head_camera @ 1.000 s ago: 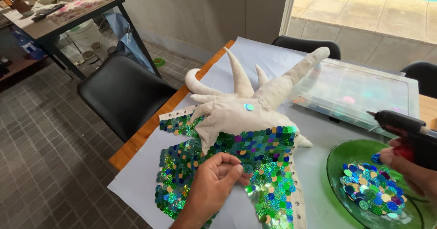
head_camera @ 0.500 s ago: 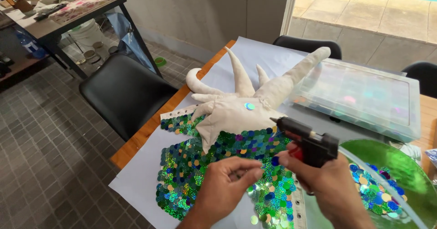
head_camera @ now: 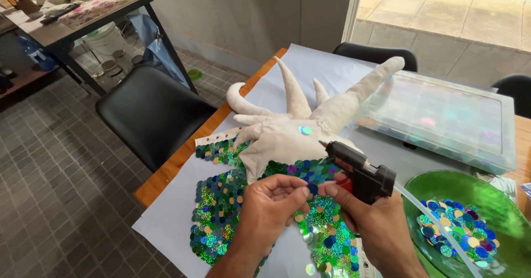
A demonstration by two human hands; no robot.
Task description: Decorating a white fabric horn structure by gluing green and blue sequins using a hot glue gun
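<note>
Sequins in shiny green and blue are covering the flat bottom part of a cloth animal head, which is lying on white paper on the tabletop. Going from the left, a black chair is standing beside the wooden edge of the tabletop. Behind it, farther off, a dark side table is holding some small things. The cloth head is pale and has long soft horns pointing up and away (one round blue sequin is sitting on it like an eye).

Next, the left hand is hovering over the sequins. Its fingers are curled in, and the thumb and first finger are pinching together on something tiny and dark; it is too small to tell what it is. Just beside it, the right hand is wrapping tight around the handle of a black glue gun. The gun's tip is pointing left, toward the cloth head, and a clear glue stick is poking out of its back.

Farther right, a green glass bowl is holding a pile of loose sequins. Behind the bowl, a clear plastic box with many little sections is lying closed on the tabletop.
</note>
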